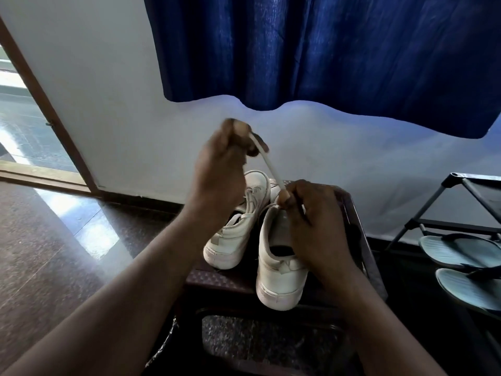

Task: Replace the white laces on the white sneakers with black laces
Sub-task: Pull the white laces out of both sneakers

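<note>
Two white sneakers stand on a dark brown plastic stool (217,278), heels toward me. The left sneaker (233,232) still carries its white laces. My right hand (311,226) rests over the front of the right sneaker (279,275), fingers curled at its eyelets and pinching the lower end of a white lace (268,165). My left hand (225,164) is raised above the shoes and pinches the same lace, which is stretched taut between both hands. No black laces are visible.
A blue curtain (325,50) hangs on the white wall behind. A black shoe rack (423,221) with pale blue sandals (461,252) stands at the right. An open doorway (24,126) lies at the left, with polished stone floor below.
</note>
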